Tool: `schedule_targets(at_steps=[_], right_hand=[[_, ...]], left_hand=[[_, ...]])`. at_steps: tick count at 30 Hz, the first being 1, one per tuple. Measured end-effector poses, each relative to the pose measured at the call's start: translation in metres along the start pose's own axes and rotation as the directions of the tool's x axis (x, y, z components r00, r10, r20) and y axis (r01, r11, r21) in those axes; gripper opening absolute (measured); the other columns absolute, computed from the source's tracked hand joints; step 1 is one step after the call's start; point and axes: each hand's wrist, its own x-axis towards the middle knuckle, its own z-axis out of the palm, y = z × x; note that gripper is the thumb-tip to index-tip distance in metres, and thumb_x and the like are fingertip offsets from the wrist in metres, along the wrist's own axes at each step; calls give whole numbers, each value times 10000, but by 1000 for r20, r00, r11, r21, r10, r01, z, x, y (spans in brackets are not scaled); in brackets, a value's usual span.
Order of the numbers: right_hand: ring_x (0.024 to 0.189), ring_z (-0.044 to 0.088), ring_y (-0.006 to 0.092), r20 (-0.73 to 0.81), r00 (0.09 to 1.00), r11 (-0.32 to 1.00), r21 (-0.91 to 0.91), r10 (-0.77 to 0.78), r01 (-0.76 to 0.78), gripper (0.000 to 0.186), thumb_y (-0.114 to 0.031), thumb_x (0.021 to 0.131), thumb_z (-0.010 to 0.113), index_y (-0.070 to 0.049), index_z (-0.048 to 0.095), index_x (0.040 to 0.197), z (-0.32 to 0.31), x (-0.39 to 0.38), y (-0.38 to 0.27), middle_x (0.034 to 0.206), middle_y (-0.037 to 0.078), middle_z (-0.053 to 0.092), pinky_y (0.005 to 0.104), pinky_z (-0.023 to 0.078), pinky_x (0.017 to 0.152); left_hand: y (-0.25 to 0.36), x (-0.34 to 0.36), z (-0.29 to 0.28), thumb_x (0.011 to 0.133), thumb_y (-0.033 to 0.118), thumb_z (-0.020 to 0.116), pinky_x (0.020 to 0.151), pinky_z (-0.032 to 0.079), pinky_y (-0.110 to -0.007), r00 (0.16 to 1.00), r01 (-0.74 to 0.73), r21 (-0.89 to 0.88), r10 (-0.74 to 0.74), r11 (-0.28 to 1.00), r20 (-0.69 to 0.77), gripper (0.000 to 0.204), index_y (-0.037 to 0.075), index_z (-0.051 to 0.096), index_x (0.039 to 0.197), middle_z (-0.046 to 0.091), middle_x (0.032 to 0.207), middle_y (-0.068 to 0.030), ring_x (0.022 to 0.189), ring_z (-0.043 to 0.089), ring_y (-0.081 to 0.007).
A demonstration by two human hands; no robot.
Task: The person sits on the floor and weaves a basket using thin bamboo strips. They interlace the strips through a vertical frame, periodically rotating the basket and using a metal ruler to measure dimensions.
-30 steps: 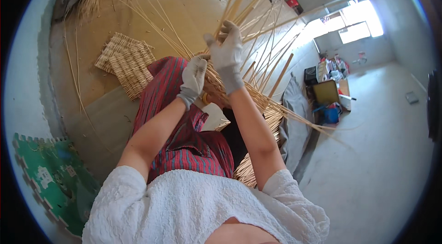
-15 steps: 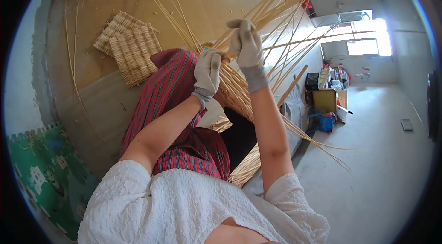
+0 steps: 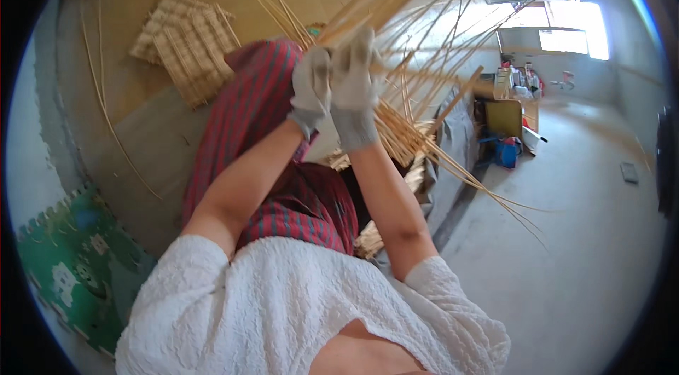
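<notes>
In pale grey gloves, my left hand (image 3: 311, 85) and my right hand (image 3: 353, 81) are side by side above my lap, nearly touching. Fingers of both are closed round pale wicker strands (image 3: 385, 3) that fan up and away to the right; motion smears the fingertips. Below and right of my right hand shows a woven wicker piece (image 3: 399, 136), partly hidden by my right forearm. Loose strand ends (image 3: 488, 194) stick out from it to the right. More long strands (image 3: 272, 3) spread up to the left of my hands.
Two woven wicker panels (image 3: 187, 49) lie overlapping on the floor at the left. A green patterned mat (image 3: 85, 269) is at the lower left. Along the right stand a blue container (image 3: 506, 152), a yellowish box (image 3: 504, 119) and other goods below a bright window.
My right hand has moved left and down to beside my left hand. The woven piece shifts and tilts, and its strands swing. The whole view has shifted slightly.
</notes>
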Motion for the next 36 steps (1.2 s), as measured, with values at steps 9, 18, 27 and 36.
schedule_targets(at_steps=[9,18,27,36], right_hand=[[545,429,233,393,849,920,-16,-354,391,323,-126,845,671,-111,459,602,-34,-105,-46,588,26,430,367,363,598],[522,401,278,495,807,926,-12,-323,378,345,-143,773,724,-92,446,575,-35,-103,-50,568,50,351,390,341,564],[500,350,196,132,971,904,405,-202,133,454,-312,1031,546,-176,386,628,-112,-90,1,563,-4,361,385,372,529],[581,387,128,131,892,560,737,432,-379,309,-334,1123,408,-163,541,903,-170,-55,45,650,-47,389,341,479,675]], left_hand=[[86,41,-14,1101,395,454,930,502,-340,709,113,637,-511,763,486,457,-21,639,1141,715,1072,-134,1000,672,-229],[44,46,-13,1052,627,384,710,475,-237,543,589,154,-530,794,651,690,14,660,1204,647,867,-26,784,602,-130],[46,44,-17,980,796,284,493,453,-179,642,731,-162,-588,663,491,942,-39,696,1117,638,698,-58,601,589,-99],[40,72,-34,1025,237,629,644,526,-203,496,772,67,-664,633,560,367,17,604,1317,663,917,0,733,636,-115]])
